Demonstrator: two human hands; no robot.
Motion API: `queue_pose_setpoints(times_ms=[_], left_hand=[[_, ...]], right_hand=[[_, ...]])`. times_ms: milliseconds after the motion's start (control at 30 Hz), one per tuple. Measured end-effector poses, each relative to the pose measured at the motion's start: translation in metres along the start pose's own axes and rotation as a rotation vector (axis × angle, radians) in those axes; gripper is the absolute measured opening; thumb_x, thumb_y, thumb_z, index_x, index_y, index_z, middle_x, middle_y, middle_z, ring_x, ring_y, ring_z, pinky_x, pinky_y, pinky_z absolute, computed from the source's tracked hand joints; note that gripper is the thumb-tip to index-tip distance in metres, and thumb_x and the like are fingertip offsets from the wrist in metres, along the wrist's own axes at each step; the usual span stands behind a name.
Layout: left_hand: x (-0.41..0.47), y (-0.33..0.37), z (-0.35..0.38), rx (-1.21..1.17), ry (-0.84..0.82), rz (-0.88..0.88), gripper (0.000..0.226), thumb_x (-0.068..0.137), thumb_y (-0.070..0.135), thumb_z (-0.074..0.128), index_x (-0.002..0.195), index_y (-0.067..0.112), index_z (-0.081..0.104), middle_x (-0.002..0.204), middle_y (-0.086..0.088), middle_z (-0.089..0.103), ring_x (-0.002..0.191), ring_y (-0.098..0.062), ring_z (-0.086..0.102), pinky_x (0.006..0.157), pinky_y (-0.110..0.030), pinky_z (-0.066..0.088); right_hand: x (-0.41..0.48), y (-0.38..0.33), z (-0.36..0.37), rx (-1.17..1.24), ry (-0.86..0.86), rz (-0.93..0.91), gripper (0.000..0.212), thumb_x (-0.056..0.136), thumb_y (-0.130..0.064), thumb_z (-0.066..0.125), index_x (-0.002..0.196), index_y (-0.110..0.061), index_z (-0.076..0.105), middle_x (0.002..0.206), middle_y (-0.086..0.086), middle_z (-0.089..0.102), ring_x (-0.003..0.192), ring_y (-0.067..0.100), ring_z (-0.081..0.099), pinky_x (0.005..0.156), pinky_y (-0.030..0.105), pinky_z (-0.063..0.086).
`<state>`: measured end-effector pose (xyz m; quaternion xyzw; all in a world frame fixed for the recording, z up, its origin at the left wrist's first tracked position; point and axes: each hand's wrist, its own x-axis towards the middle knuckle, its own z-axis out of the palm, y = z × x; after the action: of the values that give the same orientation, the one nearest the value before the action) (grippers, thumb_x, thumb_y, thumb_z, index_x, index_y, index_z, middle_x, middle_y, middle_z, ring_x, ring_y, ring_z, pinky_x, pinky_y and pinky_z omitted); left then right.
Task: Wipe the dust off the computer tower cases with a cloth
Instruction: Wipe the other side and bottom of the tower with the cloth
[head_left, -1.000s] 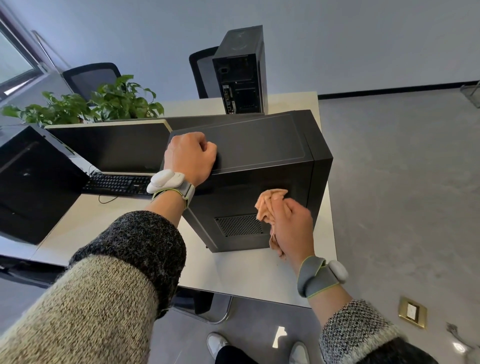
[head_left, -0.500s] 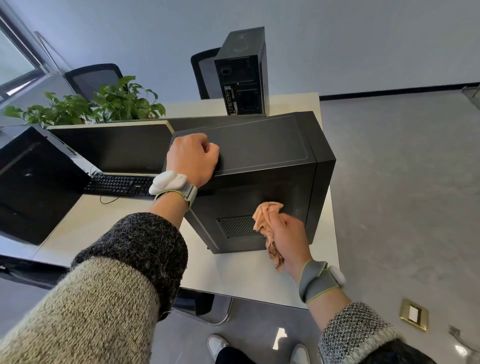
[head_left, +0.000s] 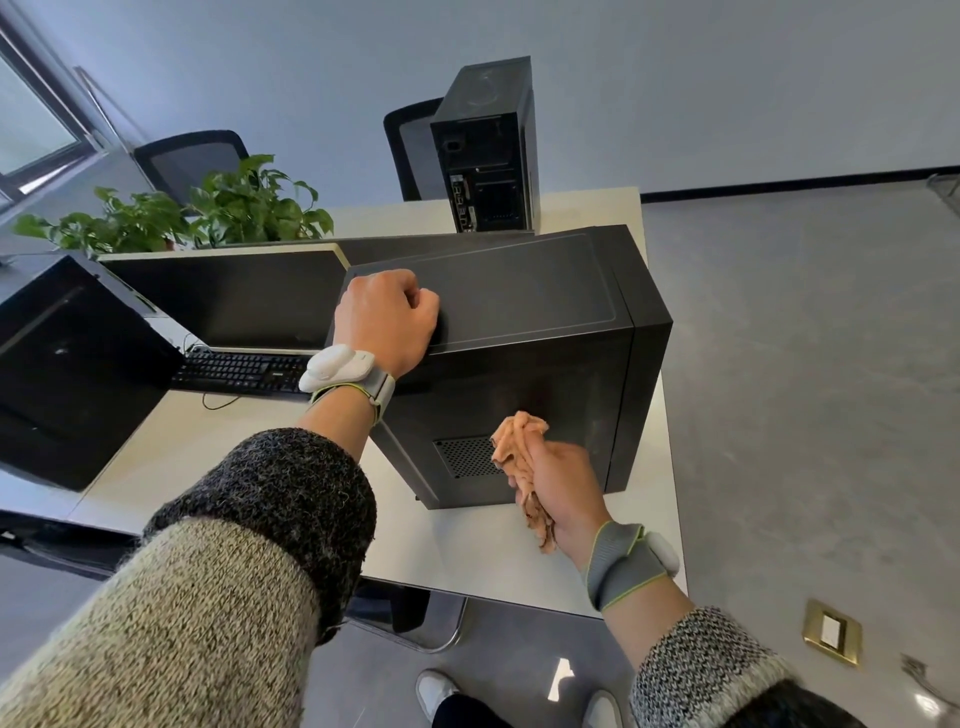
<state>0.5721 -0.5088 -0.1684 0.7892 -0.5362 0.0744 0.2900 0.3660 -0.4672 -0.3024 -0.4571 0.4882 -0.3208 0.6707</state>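
Cloth: we see the peach cloth bunched in the right hand. One wad sticks out above the fingers and a tail hangs below the palm.
Cloth against case: the upper wad touches the side panel of the near tower case that faces us, just right of its vent grille.
Right hand: its fingers are curled tight round the cloth, and it is low on that panel, close to the desk.
Left hand: we find the left hand closed into a fist, resting on the case's top panel at its near left corner.
Near tower case: black, upright at the right end of the desk.
Far tower case: the far tower case stands upright further back, its rear ports towards us, well apart from both hands.
On the desk: both towers and a black keyboard left of the near one, with a dark monitor behind it.
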Motion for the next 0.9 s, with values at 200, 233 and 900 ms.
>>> queue_pose_setpoints(times_ms=[200, 233, 900], left_hand=[[0.002, -0.001, 0.0, 0.011, -0.016, -0.018, 0.031, 0.09, 0.032, 0.057, 0.062, 0.018, 0.056, 0.061, 0.003, 0.056, 0.062, -0.022, 0.056, 0.061, -0.031, 0.04], [0.002, -0.001, 0.0, 0.008, -0.02, -0.02, 0.031, 0.09, 0.032, 0.056, 0.062, 0.018, 0.055, 0.061, 0.003, 0.056, 0.062, -0.023, 0.056, 0.061, -0.031, 0.041], [0.0, -0.001, 0.0, 0.011, 0.008, -0.001, 0.035, 0.091, 0.028, 0.056, 0.058, 0.021, 0.046, 0.057, 0.006, 0.049, 0.055, -0.013, 0.046, 0.053, -0.026, 0.03]], right_hand=[[0.003, -0.03, 0.008, -0.031, 0.085, -0.293, 0.056, 0.108, -0.051, 0.052, 0.074, -0.009, 0.065, 0.061, 0.009, 0.05, 0.059, 0.023, 0.045, 0.056, 0.042, 0.04], [0.005, -0.023, 0.007, -0.071, 0.108, -0.284, 0.058, 0.107, -0.052, 0.053, 0.073, -0.007, 0.063, 0.06, 0.012, 0.051, 0.058, 0.022, 0.046, 0.056, 0.044, 0.041], [0.006, -0.015, 0.02, -0.081, 0.06, -0.25, 0.063, 0.106, -0.051, 0.053, 0.072, 0.001, 0.06, 0.063, 0.026, 0.051, 0.055, 0.027, 0.046, 0.052, 0.042, 0.04]])
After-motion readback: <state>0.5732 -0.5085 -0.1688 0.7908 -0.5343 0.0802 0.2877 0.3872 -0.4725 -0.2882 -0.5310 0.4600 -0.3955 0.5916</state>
